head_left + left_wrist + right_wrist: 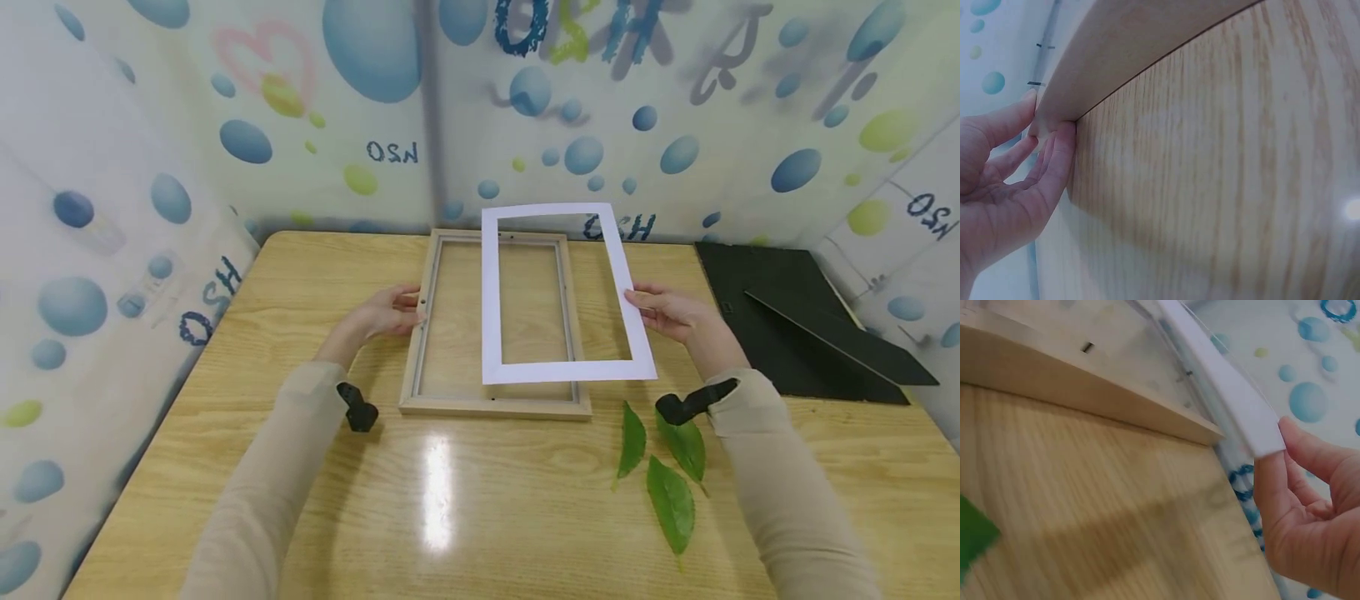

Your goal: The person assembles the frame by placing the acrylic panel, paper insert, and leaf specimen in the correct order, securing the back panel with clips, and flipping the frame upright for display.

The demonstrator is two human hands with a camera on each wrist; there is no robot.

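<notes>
Fingers of the right hand (671,312), nearly closed together, pinch the right border of a thin white rectangular card mat with a cut-out middle (491,292), thumb uppermost. The mat hangs above the right part of a pale wooden rectangular picture frame (495,407), reaching beyond its right rail. At the frame's left rail, the left hand (390,312) has its thumb on the top edge and bent fingers against the outer side, gripping with only the rail's width between them.

Such a light sheet probably flexes, so a gentle pinch near mid-border, with the wrist level, should guard against creases. Judging by the overlap, the mat sits too far right of the frame; easing it leftward and squaring its corners to the frame's would suit. The left hand does best bracing the rail without pushing it across the desk (525,500). Small dark marks along the frame, perhaps tabs, could snag the card. Three pointed green leaves (671,504) lie off the frame's near right corner, so the right sleeve should pass above them.
</notes>
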